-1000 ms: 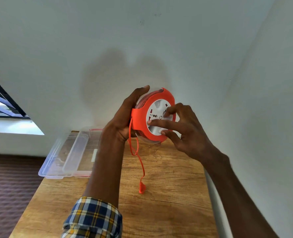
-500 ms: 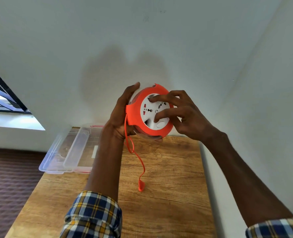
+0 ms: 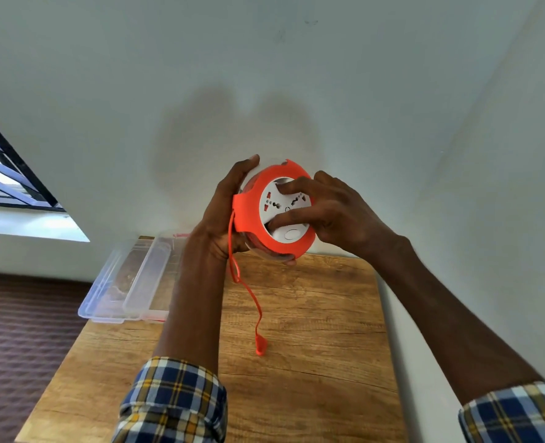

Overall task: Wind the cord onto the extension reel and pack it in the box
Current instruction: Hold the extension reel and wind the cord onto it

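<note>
I hold a round orange extension reel [image 3: 255,212] with a white socket face up in front of the wall. My left hand [image 3: 223,219] grips its back and left rim. On the white face my right hand [image 3: 325,209] rests, fingers pressed into the centre. A short length of orange cord [image 3: 248,292] hangs from the reel's left side, and its plug end [image 3: 260,345] dangles just above the wooden table [image 3: 312,346]. A clear plastic box [image 3: 121,282] lies at the table's far left corner.
White walls stand close behind and to the right of the table. A window with dark bars [image 3: 6,174] is on the left. Dark patterned carpet [image 3: 18,340] lies beside the table's left edge.
My right hand has turned on the white face, its fingers moving from the lower right to across the centre. The reel tilted a little, and the hanging cord grew slightly shorter.
</note>
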